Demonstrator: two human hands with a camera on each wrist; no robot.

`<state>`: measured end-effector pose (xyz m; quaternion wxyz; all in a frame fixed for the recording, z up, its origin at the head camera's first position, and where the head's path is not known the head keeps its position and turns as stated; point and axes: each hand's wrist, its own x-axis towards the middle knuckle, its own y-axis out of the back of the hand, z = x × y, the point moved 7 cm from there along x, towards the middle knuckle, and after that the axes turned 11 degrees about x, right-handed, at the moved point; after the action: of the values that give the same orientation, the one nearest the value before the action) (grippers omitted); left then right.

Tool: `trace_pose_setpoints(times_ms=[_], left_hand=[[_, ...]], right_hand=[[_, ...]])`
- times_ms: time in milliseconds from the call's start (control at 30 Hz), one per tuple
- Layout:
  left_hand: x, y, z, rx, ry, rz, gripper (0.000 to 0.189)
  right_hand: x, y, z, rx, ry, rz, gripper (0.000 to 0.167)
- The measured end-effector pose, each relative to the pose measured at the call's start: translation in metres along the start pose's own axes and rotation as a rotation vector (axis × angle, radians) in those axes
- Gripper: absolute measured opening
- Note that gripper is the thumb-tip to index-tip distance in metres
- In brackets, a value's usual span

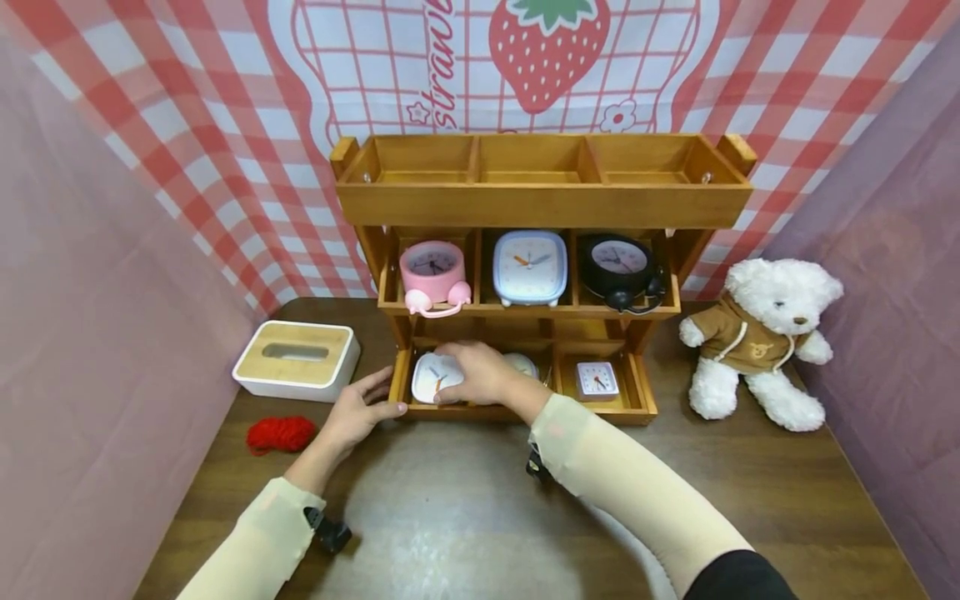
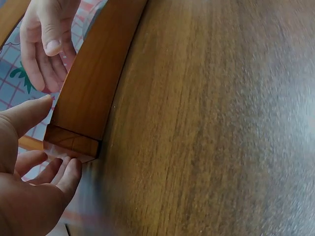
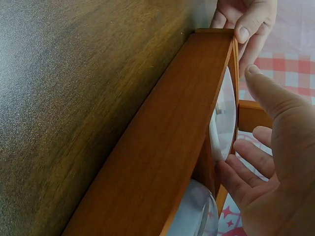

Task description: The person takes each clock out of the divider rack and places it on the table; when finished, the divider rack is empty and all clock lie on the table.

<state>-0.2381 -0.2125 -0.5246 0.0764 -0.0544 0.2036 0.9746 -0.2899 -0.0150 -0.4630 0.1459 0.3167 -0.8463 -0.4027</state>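
Note:
A white square clock (image 1: 430, 377) with an orange hand sits in the left compartment of the wooden rack's bottom tray (image 1: 517, 412). My right hand (image 1: 483, 375) reaches over its right side. In the right wrist view, fingertips are right at the edge of the clock (image 3: 225, 115), while the thumb (image 3: 268, 91) stands apart from it. Beside the tray's left end, my left hand (image 1: 358, 414) has its thumb at the front corner and its fingers along the outer side. In the left wrist view the fingertips meet the tray's end (image 2: 71, 140). Behind my right hand, another round clock (image 1: 521, 364) is partly hidden.
A small square clock (image 1: 597, 379) sits in the bottom tray's right compartment. Above are pink (image 1: 432, 267), blue-rimmed (image 1: 529, 267) and black (image 1: 618, 262) clocks. Left stand a tissue box (image 1: 296, 360) and red yarn (image 1: 281, 434); right, a white teddy bear (image 1: 757, 342).

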Motion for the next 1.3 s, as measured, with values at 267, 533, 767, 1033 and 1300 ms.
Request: trace_pose_setpoints(times_ms=[267,533,767,1033,1300], left_hand=[[-0.007,0.001,-0.005,0.069,0.031,0.007,0.073],[-0.009,-0.001,-0.002,0.12,0.045,0.017,0.071],[-0.004,0.002,0.001,0.095,0.009,0.018,0.071],[-0.001,0.002,0.007,0.084,-0.016,0.012,0.07],[-0.001,0.002,0.005,0.105,0.001,0.021,0.071]], right_hand=[[0.003,-0.016,0.004,0.035,0.009,-0.017,0.079],[0.006,-0.019,0.009,0.032,-0.029,-0.047,0.081],[0.01,-0.014,0.007,0.076,-0.024,-0.069,0.082],[0.015,-0.015,0.01,0.021,-0.024,-0.071,0.088],[0.017,-0.014,0.015,-0.005,0.004,-0.02,0.094]])
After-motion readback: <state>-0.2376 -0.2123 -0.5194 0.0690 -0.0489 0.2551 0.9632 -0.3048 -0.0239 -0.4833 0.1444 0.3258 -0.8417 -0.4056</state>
